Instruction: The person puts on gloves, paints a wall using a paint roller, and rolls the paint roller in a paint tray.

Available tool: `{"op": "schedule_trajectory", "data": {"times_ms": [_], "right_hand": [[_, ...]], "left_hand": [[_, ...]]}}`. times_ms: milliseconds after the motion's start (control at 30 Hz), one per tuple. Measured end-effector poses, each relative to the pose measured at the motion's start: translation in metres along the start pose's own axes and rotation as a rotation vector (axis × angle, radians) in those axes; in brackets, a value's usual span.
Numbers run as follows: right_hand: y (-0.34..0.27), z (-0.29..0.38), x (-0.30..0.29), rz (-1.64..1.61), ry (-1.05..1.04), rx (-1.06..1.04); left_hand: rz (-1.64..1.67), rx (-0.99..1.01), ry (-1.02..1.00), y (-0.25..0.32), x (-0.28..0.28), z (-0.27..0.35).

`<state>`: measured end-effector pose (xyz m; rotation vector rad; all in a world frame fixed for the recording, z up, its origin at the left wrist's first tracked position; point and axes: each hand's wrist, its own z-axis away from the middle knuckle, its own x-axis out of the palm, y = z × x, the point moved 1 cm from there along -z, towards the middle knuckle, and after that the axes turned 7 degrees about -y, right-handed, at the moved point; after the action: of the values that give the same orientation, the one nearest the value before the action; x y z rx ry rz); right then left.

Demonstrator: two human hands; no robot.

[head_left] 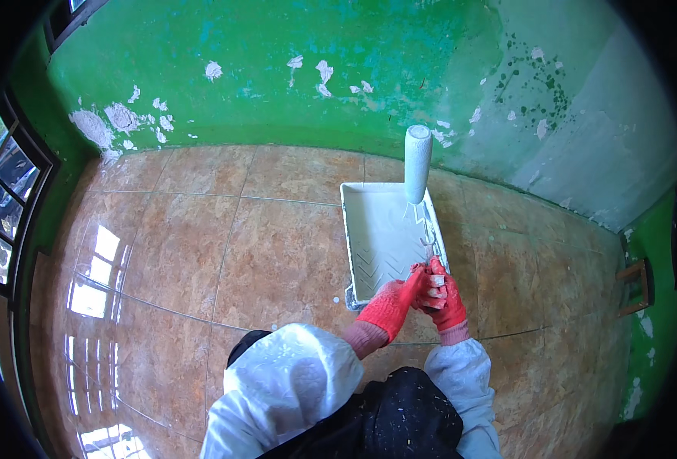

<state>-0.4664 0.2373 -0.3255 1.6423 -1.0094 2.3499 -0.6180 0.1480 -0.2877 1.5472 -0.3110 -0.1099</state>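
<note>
Both my hands wear red knitted gloves and meet around the handle of a paint roller (418,163). My left hand (395,299) and my right hand (447,298) are closed on it, one against the other, so most of the handle is hidden. The roller's white, paint-covered sleeve points up and away from me, above the far right part of a paint tray (347,241). White paint lies in the tray, and chevron ridges show at its near end. The tray rests on the tiled floor, just beyond my hands.
A green wall (258,115) with white filler patches runs behind the tray, turning pale at right. Brown tiles (183,246) cover the floor. A barred window (0,195) is at the left. A small wooden frame (637,287) stands by the right wall.
</note>
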Motion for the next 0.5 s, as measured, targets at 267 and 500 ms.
{"op": "schedule_trajectory", "data": {"times_ms": [267, 500], "right_hand": [[-0.011, 0.007, -0.006, -0.329, -0.265, 0.05], [-0.008, 0.01, 0.01, -0.317, -0.168, 0.087]], "left_hand": [[0.326, -0.042, 0.115, -0.027, 0.006, -0.053], [1.027, -0.336, -0.164, -0.018, -0.006, -0.114]]}}
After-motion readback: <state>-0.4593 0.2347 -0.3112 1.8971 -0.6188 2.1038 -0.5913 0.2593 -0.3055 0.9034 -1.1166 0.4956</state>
